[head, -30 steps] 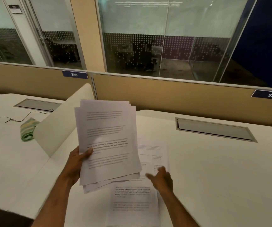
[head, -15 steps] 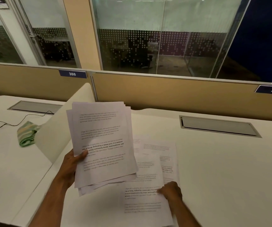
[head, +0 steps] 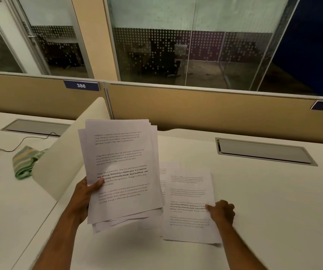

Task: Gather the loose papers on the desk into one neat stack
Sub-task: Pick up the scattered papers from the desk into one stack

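I see left hand [head: 85,195] pinching sheaf [head: 120,172] aloft; right hand [head: 222,212] fingers curled, probably gripping sheet [head: 188,193] on desk [head: 273,201].

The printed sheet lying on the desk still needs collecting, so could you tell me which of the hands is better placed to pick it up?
The right hand: it already rests on the right edge of the loose sheet. The left hand is occupied, gripping the raised stack.
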{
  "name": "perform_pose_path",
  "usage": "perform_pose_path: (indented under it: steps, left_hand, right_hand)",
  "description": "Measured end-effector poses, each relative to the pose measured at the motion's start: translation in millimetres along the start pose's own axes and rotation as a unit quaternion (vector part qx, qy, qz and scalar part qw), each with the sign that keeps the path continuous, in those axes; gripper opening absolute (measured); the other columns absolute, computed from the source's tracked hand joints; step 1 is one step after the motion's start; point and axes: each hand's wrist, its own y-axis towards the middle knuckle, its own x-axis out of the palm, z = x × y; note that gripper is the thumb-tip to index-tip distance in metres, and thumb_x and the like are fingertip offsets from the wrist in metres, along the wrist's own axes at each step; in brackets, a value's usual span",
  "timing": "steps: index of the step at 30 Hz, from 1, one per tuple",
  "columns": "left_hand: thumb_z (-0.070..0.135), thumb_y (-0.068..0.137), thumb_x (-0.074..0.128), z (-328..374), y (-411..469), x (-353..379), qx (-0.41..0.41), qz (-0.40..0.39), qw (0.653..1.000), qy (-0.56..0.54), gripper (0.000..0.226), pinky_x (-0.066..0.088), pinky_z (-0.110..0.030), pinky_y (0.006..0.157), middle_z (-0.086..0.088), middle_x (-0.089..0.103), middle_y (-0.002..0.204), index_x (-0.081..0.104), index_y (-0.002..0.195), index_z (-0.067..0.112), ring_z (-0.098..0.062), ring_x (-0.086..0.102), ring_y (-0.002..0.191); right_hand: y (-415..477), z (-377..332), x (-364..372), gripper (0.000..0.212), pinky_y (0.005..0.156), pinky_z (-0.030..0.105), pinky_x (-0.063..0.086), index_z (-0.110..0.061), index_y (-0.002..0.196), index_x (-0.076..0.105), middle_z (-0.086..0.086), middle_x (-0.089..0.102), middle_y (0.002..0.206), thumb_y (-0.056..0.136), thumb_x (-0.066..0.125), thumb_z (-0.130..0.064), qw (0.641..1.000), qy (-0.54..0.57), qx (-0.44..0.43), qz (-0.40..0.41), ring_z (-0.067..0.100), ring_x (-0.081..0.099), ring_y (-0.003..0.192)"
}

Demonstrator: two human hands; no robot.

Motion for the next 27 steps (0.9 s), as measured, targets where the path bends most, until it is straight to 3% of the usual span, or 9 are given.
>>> perform_pose_path:
  steps: [3,5,7,9,11,15,19,23,27]
  left_hand:
    - [0.044,0.038,0.098,2.7,0.2,1.3,0.002,0.005,1.000,-0.004,0.093,0.063,-0.044,0.067,-0.016,0.077,0.107,0.065,0.118,0.012,-0.034,0.076,0.087]
    - [0.035,0.056,0.093,2.9,2.1,0.8,0.003,0.012,1.000,-0.008,0.075,0.063,-0.044,0.067,-0.018,0.076,0.108,0.064,0.120,0.010,-0.034,0.076,0.086]
    - [0.017,0.081,0.077,3.0,2.7,1.3,0.002,0.010,1.000,-0.020,0.045,0.064,-0.043,0.066,-0.019,0.076,0.109,0.062,0.122,0.007,-0.033,0.076,0.085]
    - [0.009,0.088,0.065,2.8,2.9,1.7,0.000,0.016,1.000,-0.021,0.034,0.064,-0.044,0.066,-0.018,0.077,0.107,0.062,0.122,0.007,-0.034,0.076,0.084]
    - [0.008,0.088,0.065,4.4,2.0,2.0,0.003,0.016,1.000,-0.017,0.030,0.064,-0.044,0.066,-0.017,0.077,0.104,0.064,0.118,0.009,-0.033,0.076,0.083]
    - [0.016,0.079,0.078,10.8,-1.1,1.0,0.022,0.017,0.999,-0.021,0.033,0.064,-0.042,0.064,-0.013,0.079,0.099,0.067,0.110,0.013,-0.030,0.077,0.080]
    - [0.004,0.093,0.058,19.7,0.1,-4.6,0.039,0.033,0.998,-0.025,0.023,0.064,-0.039,0.062,-0.008,0.080,0.095,0.065,0.112,0.015,-0.027,0.077,0.078]
    - [0.013,0.086,0.069,31.2,2.8,-8.8,0.059,0.043,0.997,-0.031,0.029,0.064,-0.042,0.065,-0.013,0.078,0.104,0.065,0.115,0.015,-0.030,0.077,0.083]
    - [0.020,0.077,0.078,35.8,2.8,5.5,0.064,0.023,0.997,-0.040,0.046,0.064,-0.044,0.070,-0.019,0.075,0.111,0.064,0.119,0.010,-0.034,0.075,0.089]
  right_hand:
    - [-2.6,-0.6,8.1,0.060,0.091,0.050,0.053,-0.006,0.129,0.047,0.021,0.051,0.125,0.079,0.079,-0.017,0.999,0.025,0.022,0.007,0.042,0.059,0.109]
    - [4.3,1.8,12.3,0.066,0.092,0.050,0.052,-0.009,0.132,0.042,0.020,0.060,0.119,0.077,0.078,-0.013,0.997,0.058,0.044,-0.002,0.041,0.063,0.103]
    - [13.1,7.7,13.8,0.057,0.091,0.050,0.052,-0.010,0.121,0.056,0.014,0.069,0.100,0.067,0.077,-0.016,0.995,0.071,0.061,-0.031,0.037,0.066,0.089]
    - [15.9,12.2,10.2,0.042,0.087,0.048,0.056,-0.009,0.103,0.073,0.012,0.073,0.086,0.062,0.077,-0.017,0.993,0.079,0.058,-0.062,0.033,0.068,0.079]
    - [12.1,5.6,-0.8,0.033,0.084,0.041,0.058,-0.004,0.103,0.075,0.016,0.075,0.095,0.072,0.079,-0.016,0.993,0.097,0.018,-0.070,0.033,0.070,0.085]
    - [1.3,-39.3,-54.3,0.040,0.092,0.041,0.053,-0.002,0.120,0.065,0.019,0.068,0.119,0.082,0.074,-0.013,0.982,0.134,-0.130,-0.037,0.036,0.066,0.106]
    - [-18.2,-97.4,-138.8,0.026,0.084,0.043,0.054,-0.010,0.108,0.068,0.016,0.072,0.108,0.082,0.075,-0.010,0.940,0.230,-0.253,-0.001,0.032,0.069,0.092]
    - [-64.0,-137.9,-199.5,0.010,0.068,0.032,0.060,-0.021,0.093,0.068,-0.002,0.076,0.088,0.088,0.071,-0.014,0.882,0.346,-0.307,-0.086,0.018,0.072,0.071]
    - [-93.7,-166.4,-172.9,0.010,0.060,0.026,0.061,-0.017,0.098,0.070,-0.003,0.079,0.088,0.088,0.070,-0.015,0.852,0.377,-0.313,-0.183,0.013,0.074,0.070]
